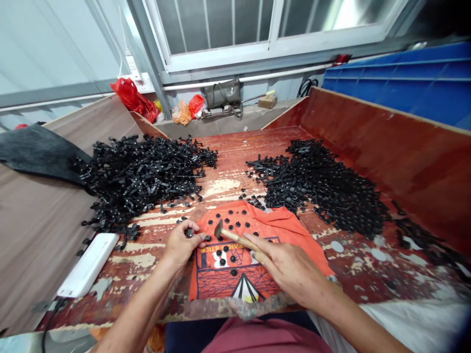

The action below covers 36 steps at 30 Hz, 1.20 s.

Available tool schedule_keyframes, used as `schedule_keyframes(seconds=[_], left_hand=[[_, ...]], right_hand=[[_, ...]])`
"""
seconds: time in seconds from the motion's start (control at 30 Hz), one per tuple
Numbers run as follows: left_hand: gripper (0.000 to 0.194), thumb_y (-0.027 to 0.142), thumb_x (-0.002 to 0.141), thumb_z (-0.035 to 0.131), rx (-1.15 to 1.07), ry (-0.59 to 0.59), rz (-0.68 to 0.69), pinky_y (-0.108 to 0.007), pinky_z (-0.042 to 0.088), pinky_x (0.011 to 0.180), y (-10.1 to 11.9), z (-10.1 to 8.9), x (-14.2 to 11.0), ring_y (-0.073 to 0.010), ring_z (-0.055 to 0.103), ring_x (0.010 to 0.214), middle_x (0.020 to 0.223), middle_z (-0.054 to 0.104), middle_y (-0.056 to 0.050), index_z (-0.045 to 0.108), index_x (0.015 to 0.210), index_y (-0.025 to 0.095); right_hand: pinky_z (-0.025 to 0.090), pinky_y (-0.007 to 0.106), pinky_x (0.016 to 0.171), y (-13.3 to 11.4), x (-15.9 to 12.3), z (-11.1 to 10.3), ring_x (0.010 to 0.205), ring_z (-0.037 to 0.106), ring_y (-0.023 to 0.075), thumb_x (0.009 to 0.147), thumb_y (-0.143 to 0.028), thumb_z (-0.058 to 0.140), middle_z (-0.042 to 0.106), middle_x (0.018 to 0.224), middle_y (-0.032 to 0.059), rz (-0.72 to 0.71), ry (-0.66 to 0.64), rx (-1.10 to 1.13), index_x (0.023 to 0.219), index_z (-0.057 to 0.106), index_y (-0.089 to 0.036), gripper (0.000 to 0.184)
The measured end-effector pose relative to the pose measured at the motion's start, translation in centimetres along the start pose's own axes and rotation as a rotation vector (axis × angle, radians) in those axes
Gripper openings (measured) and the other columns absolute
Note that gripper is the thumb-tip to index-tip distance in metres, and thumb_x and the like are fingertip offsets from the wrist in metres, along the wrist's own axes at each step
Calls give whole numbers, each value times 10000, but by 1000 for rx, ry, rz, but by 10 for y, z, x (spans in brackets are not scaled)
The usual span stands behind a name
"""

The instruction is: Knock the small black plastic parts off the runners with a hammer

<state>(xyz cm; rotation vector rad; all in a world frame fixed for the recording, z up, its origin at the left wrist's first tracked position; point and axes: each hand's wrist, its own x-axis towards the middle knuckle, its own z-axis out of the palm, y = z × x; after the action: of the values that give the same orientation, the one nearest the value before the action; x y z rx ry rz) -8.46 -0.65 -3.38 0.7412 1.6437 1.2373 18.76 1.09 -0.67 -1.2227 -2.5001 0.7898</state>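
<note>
My right hand (290, 264) is closed round the wooden handle of a small hammer (235, 237), its dark head over the orange printed cloth (305, 240). At the cloth's left edge my left hand (182, 242) pinches a small black round part (189, 232) between thumb and fingers. Another black round piece (208, 238) lies right by the thumb tip. Several more black round pieces (234, 272) are scattered over the cloth, around and below the hammer head.
Piles of black plastic parts lie at left (143, 176) and right (324, 186) on the worn red board (228, 147). A white power bank (88, 264) with a cable is at left. Wooden side panels (368, 132) and a blue crate (401, 83) stand at the edges.
</note>
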Motion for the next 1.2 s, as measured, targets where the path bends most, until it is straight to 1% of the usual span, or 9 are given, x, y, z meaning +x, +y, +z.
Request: schedule_keyframes(seconds=[0.13, 0.2, 0.33, 0.43, 0.57, 0.77, 0.9, 1.07, 1.2], left_hand=[[422, 225, 459, 877, -57, 23, -29, -144, 423, 419, -1, 0, 0, -120, 647, 459, 543, 578, 81, 532, 697, 172], [420, 194, 455, 869, -111, 31, -55, -132, 432, 422, -3, 0, 0, -107, 644, 454, 546, 582, 84, 535, 708, 169], [434, 152, 445, 856, -247, 25, -125, -129, 489, 466, -6, -3, 0, -85, 643, 462, 582, 615, 72, 538, 740, 166], [444, 136, 433, 856, -306, 31, -131, -128, 499, 476, -5, -5, -1, -75, 643, 467, 615, 626, 70, 542, 746, 165], [432, 155, 450, 853, -278, 22, -121, -121, 461, 440, -6, -4, -2, -80, 634, 455, 594, 618, 71, 535, 741, 171], [421, 210, 478, 853, -150, 40, -32, -131, 434, 432, -11, -2, 0, -109, 646, 464, 541, 593, 83, 514, 726, 181], [436, 261, 493, 861, -102, 27, 11, -124, 406, 428, -12, 0, 0, -106, 640, 456, 525, 568, 94, 499, 721, 181], [454, 272, 484, 876, -103, 34, -2, -113, 379, 418, -13, 0, 0, -105, 640, 458, 526, 560, 92, 501, 721, 176], [446, 262, 485, 872, -121, 32, -28, -120, 395, 409, -15, -1, 1, -105, 633, 443, 533, 551, 92, 513, 735, 173]], right_hand=[[510, 268, 626, -6, 2, -3, 770, 724, 195, 1013, -279, 410, 775, 1022, 4, 22, -15, -27, 1482, 430, -386, 481], [499, 262, 621, -9, 4, -5, 766, 720, 189, 1022, -292, 410, 774, 1002, -9, 20, -23, -31, 1491, 400, -407, 484], [526, 270, 725, -14, 6, -9, 850, 726, 180, 1046, -292, 386, 761, 1057, -42, -45, -18, 10, 1505, 307, -483, 503], [546, 298, 796, -12, 5, -10, 900, 731, 194, 1034, -263, 404, 748, 1136, -28, -46, 4, 13, 1501, 325, -469, 518], [567, 288, 746, -6, 3, -6, 937, 734, 208, 1005, -230, 417, 723, 1209, -27, -28, 37, -6, 1480, 391, -441, 520], [567, 300, 719, -4, 2, -3, 837, 741, 202, 1003, -255, 417, 771, 1074, -14, 6, 29, -40, 1473, 422, -418, 497], [560, 294, 720, -12, 3, -6, 861, 735, 201, 1007, -256, 412, 765, 1095, 3, -24, 14, -20, 1483, 417, -398, 498], [543, 275, 709, -19, 8, 3, 856, 733, 197, 1008, -232, 407, 766, 1087, 19, -40, 60, -38, 1513, 375, -378, 526], [522, 275, 656, -21, 12, 14, 784, 738, 215, 981, -236, 485, 785, 962, 20, -39, 0, -133, 1489, 425, -366, 528]])
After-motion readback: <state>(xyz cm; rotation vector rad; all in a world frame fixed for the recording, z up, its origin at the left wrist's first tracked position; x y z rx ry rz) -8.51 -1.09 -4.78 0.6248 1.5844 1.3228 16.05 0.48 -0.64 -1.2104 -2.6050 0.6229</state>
